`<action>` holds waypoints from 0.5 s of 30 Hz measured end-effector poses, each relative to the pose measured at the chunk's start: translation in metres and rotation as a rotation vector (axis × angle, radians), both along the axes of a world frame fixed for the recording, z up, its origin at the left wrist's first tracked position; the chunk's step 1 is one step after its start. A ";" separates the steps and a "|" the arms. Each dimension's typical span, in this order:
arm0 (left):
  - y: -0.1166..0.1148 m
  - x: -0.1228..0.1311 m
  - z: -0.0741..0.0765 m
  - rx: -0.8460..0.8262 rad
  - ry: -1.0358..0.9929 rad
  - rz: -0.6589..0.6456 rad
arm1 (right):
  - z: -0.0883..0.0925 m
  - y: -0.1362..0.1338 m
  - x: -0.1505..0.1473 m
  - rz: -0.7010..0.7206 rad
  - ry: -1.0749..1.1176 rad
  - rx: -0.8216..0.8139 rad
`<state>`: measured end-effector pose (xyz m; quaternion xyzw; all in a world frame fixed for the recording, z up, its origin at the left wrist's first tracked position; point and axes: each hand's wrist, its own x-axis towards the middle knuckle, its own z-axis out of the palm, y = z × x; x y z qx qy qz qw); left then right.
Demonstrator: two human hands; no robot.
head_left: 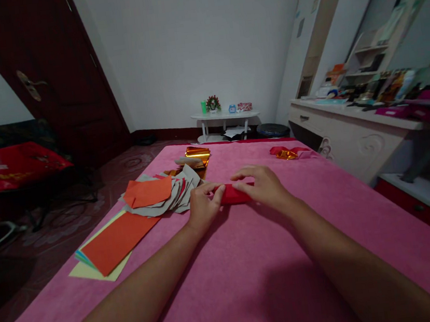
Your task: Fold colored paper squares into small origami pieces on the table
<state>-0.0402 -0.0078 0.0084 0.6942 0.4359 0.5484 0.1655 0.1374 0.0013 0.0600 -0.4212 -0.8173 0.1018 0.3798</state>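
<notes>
The red strip [232,196] looked like matt paper — the gold roll [198,154] (foil-like) was glossy, the pink cover [233,279] matt cloth.

A white table [210,116] holds a green cylinder [203,107] leftward, a box [245,106] (reddish, from here) toward its right edge.

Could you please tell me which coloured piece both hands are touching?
The red strip, between left hand and right hand; both orange sheets lie farther left.

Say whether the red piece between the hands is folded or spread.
Apparently folded: the red piece is a narrow, compact strip; its layers are indistinct.
</notes>
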 end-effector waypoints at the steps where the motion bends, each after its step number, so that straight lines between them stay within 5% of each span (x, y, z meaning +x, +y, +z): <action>1: -0.001 0.001 0.000 0.002 0.007 -0.012 | -0.001 -0.002 -0.004 0.003 -0.074 0.037; 6: -0.006 0.004 0.001 0.016 0.038 -0.024 | -0.006 -0.012 -0.021 -0.011 -0.265 0.156; 15: 0.002 -0.010 0.010 0.053 0.029 0.132 | -0.010 -0.002 -0.010 0.044 -0.069 0.054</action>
